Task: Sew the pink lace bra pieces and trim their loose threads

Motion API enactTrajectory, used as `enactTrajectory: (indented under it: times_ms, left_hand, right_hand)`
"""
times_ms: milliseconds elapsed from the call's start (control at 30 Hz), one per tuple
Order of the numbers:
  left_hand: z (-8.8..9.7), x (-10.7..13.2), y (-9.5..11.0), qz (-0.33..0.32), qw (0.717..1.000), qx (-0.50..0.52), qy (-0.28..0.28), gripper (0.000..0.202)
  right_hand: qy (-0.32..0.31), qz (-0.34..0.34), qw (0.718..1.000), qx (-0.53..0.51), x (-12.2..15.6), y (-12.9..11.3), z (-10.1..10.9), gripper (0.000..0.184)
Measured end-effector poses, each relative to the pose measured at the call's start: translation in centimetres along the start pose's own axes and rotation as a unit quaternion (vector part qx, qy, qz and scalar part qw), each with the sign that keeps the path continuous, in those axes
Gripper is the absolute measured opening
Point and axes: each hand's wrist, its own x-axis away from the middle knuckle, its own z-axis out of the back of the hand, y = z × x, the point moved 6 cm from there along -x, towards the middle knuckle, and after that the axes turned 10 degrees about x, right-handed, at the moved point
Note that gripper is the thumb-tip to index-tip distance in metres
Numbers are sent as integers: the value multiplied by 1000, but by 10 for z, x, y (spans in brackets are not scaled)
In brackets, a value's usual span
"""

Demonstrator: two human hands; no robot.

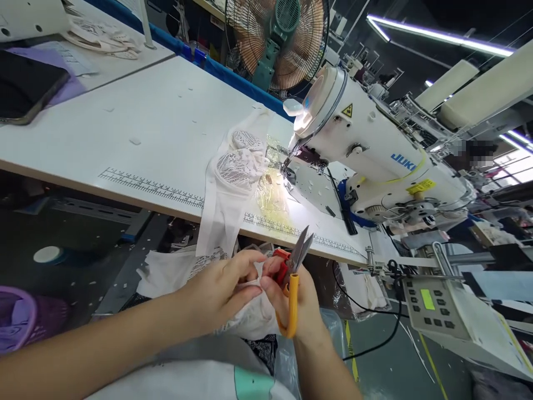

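In front of my lap, just below the table edge, my left hand (212, 291) pinches a piece of white lace-trimmed fabric (252, 322) between thumb and fingers. Close against it, my right hand (308, 303) carries scissors (300, 253) with orange and red handles, blades pointing up and away from the fabric. The thumb and forefinger of that hand also meet at the fabric's edge; the exact spot is partly hidden by the fingers. Beyond both hands, a white lace garment (235, 166) lies on the sewing table (158, 128) and hangs over its front edge.
A white sewing machine (366, 133) stands at the right with its lamp lit, beside a yellowish clear plastic piece (270, 194). Its control box (431, 303) is low on the right. A phone (29, 86) lies far left, a fan (278, 39) stands behind, a purple basket (37, 316) below.
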Motion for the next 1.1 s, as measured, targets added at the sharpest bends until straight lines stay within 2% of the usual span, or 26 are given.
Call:
enactTrajectory:
  times_ms: [67, 133, 233, 333, 400, 500, 600, 700, 900, 1100]
  left_hand:
    - [2, 2, -1, -9, 998, -42, 44, 22]
    - [0, 2, -3, 6, 998, -42, 56, 11]
    - [-6, -2, -9, 89, 994, 66, 23, 15]
    - [-10, -4, -15, 182, 966, 182, -6, 20]
    - [-10, -4, -18, 225, 948, 223, -19, 22]
    - [-8, -3, -24, 262, 934, 242, -31, 24]
    - [-5, -1, -31, 288, 929, 229, -28, 24]
    - [-2, -1, -38, 313, 925, 212, -25, 25]
    - [-1, -3, -48, 357, 914, 192, -28, 28]
    - [1, -4, -51, 362, 911, 196, -17, 26]
  right_hand:
    - [22, 5, 1000, -17, 2, 0, 0, 18]
    - [36, 8, 999, -28, 3, 0, -2, 17]
    - [45, 6, 998, -46, 3, 1, -5, 19]
    - [39, -8, 997, -61, 3, 3, -4, 22]
    - [2, -16, 998, -56, 3, 6, -3, 24]
    - [-113, 0, 993, -15, 7, 13, -2, 37]
    - [-233, 14, 971, 57, 18, 25, -4, 53]
    - [-289, 11, 949, 124, 29, 36, -7, 61]
    - [-284, -29, 926, 248, 34, 46, -9, 68]
    - [-262, -51, 926, 268, 33, 52, -4, 68]
